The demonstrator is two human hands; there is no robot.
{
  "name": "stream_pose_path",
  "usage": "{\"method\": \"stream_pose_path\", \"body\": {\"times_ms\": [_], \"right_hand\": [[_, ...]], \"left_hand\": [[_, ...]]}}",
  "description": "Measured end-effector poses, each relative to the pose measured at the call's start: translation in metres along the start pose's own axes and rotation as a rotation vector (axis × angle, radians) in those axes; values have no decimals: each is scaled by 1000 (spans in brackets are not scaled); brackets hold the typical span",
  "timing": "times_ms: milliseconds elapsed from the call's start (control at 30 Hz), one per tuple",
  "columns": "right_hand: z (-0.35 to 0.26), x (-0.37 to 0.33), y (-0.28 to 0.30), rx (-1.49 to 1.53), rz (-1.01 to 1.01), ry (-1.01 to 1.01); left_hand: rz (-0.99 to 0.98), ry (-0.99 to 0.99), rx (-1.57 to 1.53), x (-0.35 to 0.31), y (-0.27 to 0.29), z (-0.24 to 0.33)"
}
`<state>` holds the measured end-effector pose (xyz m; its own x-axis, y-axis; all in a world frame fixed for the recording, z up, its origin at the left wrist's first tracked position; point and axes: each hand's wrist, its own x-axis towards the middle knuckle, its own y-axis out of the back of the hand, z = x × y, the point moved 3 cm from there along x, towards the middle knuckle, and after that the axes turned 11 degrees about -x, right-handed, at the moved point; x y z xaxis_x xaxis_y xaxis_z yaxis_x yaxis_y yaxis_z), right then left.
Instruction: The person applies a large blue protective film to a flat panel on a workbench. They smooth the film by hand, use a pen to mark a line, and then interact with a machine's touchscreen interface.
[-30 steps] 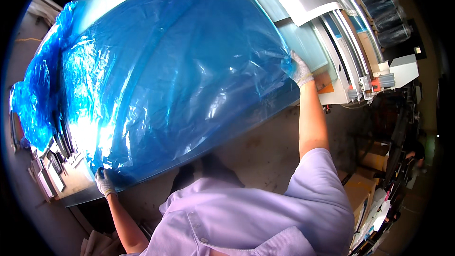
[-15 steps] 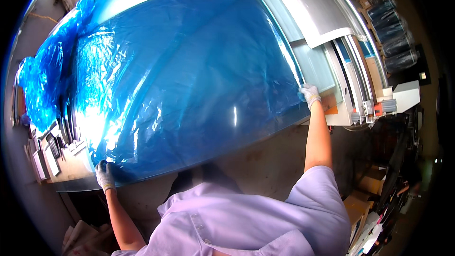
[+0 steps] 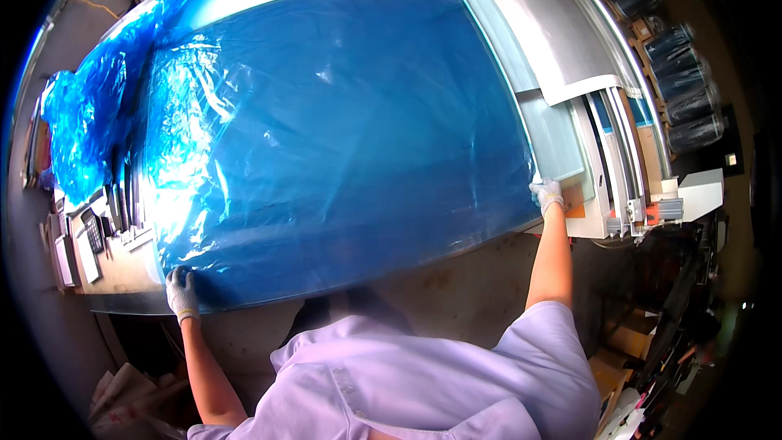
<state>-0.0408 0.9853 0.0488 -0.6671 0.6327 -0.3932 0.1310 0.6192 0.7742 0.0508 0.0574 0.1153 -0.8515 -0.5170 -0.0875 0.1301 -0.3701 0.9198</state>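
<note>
A large sheet of shiny blue plastic film (image 3: 350,130) covers most of the worktable. It looks fairly smooth in the middle and wrinkled along its left side. My left hand (image 3: 182,293), in a white knit glove, grips the film at its near left corner, fingers over the edge. At the near right corner my right hand (image 3: 547,194), gloved the same way, is closed on the film's edge. The fingertips of both hands are partly hidden by the gloves and film.
Crumpled blue film (image 3: 90,130) is bunched along the left side. Near it lie a calculator (image 3: 92,228) and dark upright tools. A machine with metal rails (image 3: 627,155) and a white sheet (image 3: 562,41) stands to the right. Dark wrapped rolls (image 3: 684,73) line the far right.
My right hand has drawn the film's right corner closer to me, and the sheet lies smoother. My left hand stays at its corner. The view has shifted slightly.
</note>
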Motion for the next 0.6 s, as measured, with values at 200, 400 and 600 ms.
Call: {"method": "stream_pose_path", "body": {"times_ms": [200,400,600], "right_hand": [[20,4,-10,156,31,-65],[38,14,-7,-28,227,180],[-41,-79,-16,-842,644,207]], "left_hand": [[42,-40,-9,-10,7,20],[63,13,38,-17,17,26],[165,-213,134,-32,16,28]]}}
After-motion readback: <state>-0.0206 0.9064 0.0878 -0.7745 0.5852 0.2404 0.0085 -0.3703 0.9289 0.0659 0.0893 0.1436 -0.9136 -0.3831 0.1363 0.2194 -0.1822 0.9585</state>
